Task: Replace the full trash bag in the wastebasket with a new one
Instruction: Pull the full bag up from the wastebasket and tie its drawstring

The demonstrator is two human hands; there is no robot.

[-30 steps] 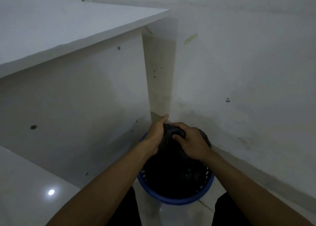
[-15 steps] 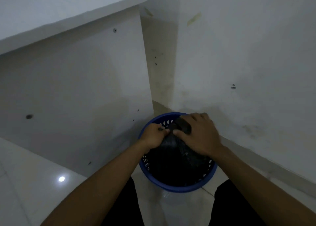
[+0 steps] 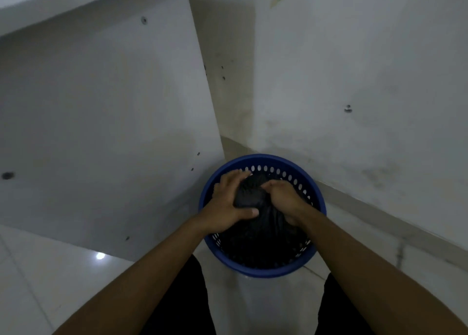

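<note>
Both hands are down in the wastebasket (image 3: 262, 271), a round blue one with a ring of holes under its rim, sitting on the pale tiled floor (image 3: 38, 284) at about five o'clock in the view, tucked into the corner where the white cabinet panel (image 3: 101, 119) meets the wall (image 3: 354, 68). The basket is just beside the panel at its nine o'clock and near the wall's baseboard at its two o'clock.

The black trash bag (image 3: 250, 195) is inside the basket, its top gathered into a bunched knob at the middle, with the rest of the dark plastic filling the basket below toward six o'clock.

Left hand (image 3: 228, 203): cupped over the knob from the nine o'clock side, fingers curled and close together across the top, thumb pressed against the bunch on the near side. That is a firm wrap around the gathered plastic.

Right hand (image 3: 283, 200): coming in from three o'clock, fingers bent and pressed together, clamped on the other side of the same bunch. Its thumb is hidden beneath the hand.

Both forearms reach in from the bottom edge, with dark-clad knees either side at six o'clock.
</note>
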